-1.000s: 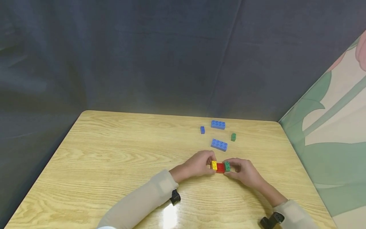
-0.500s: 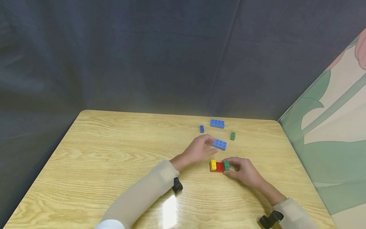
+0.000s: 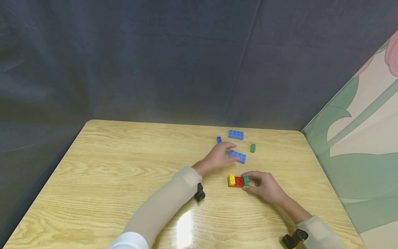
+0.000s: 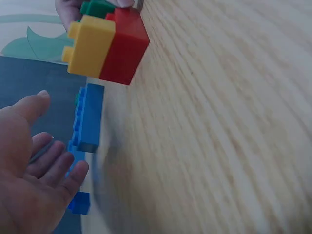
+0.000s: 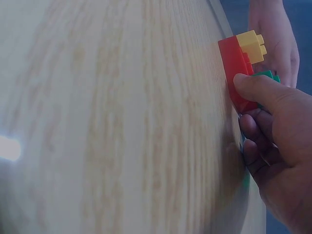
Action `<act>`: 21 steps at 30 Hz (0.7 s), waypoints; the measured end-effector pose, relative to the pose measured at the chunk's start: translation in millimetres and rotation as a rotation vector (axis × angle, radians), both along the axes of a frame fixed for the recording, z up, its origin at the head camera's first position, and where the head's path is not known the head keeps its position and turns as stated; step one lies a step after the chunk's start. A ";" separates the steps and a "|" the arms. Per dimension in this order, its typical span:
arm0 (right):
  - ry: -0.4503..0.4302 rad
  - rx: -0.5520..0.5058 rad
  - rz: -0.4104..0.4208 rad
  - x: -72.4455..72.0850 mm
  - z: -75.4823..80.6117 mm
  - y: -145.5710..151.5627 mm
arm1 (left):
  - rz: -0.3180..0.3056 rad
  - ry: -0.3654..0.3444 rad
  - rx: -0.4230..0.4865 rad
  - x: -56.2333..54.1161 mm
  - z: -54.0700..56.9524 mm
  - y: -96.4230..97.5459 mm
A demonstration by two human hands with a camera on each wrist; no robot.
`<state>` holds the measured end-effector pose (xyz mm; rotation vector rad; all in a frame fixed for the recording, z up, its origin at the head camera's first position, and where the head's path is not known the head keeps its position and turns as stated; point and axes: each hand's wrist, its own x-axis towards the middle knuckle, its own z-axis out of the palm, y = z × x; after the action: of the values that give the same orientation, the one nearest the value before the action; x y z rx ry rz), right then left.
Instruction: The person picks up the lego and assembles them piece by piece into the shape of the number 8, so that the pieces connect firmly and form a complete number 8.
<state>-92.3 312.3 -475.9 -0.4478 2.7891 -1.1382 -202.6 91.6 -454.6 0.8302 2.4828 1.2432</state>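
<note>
My right hand point(image 3: 265, 186) pinches the right end of a red brick point(image 5: 233, 66), thumb on its near side. On that brick's left end sits a yellow two-stud brick point(image 3: 231, 179), and on its right end a green two-stud brick point(image 3: 246, 180). My left hand point(image 3: 216, 157) is spread above the nearer blue eight-stud brick point(image 3: 237, 156), thumb and fingers apart over it. In the left wrist view a gap shows between those fingers and the blue brick point(image 4: 90, 119).
Behind lie a second blue eight-stud brick point(image 3: 236, 134), a small blue brick point(image 3: 219, 139) beside my left fingers, and a small green brick point(image 3: 253, 148). The wooden table point(image 3: 124, 155) ends at a dark curtain, with a flowered panel on the right.
My left hand has let go of the yellow brick's end and moved away from me to the nearer blue brick. My right hand stays holding the red brick.
</note>
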 end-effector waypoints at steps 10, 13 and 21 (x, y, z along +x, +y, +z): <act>-0.006 0.010 -0.006 0.2 1.0 0.2 | -0.030 0.009 -0.077 -4.9 -8.6 10.3; -0.010 0.010 -0.009 0.2 1.0 0.2 | -0.018 0.030 -0.133 -3.5 -8.2 12.6; -0.004 0.005 -0.008 0.8 0.7 -0.2 | 0.029 0.053 -0.150 0.1 -8.9 14.0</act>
<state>-91.5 312.0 -475.2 -0.4339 2.7920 -1.1326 -202.6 105.6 -463.5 0.8020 2.6004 1.0414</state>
